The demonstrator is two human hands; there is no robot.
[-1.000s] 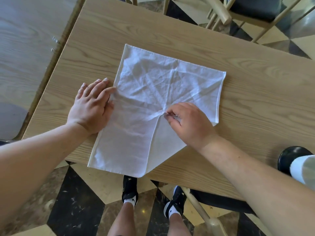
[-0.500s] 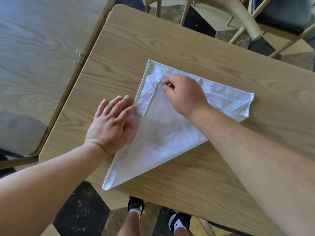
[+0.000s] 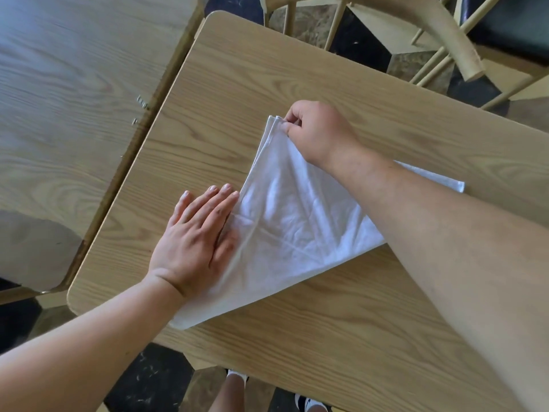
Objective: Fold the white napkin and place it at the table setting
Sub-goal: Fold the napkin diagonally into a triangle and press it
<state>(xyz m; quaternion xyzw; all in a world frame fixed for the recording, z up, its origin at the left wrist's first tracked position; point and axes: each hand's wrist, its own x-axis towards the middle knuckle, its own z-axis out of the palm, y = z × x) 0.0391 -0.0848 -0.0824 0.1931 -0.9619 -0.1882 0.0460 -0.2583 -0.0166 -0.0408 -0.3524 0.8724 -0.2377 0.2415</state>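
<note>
The white napkin [image 3: 291, 221] lies folded into a triangle on the light wooden table [image 3: 225, 93]. Its corners point to the far side, the right and the near left. My right hand [image 3: 318, 132] pinches the folded-over corner at the far tip, where it meets the corner underneath. My left hand [image 3: 199, 242] lies flat, fingers together, pressing the napkin's left edge onto the table. My right forearm crosses over the napkin's right part and hides some of it.
A second wooden table [image 3: 74, 99] stands close on the left across a narrow gap. A pale wooden chair [image 3: 439, 34] stands beyond the far edge. Dark and cream floor tiles [image 3: 148, 379] and my feet show below the near edge.
My right hand has carried the napkin's near corner up and across to the far corner, turning the open square into a triangle. My left hand has stayed pressed on the left edge.
</note>
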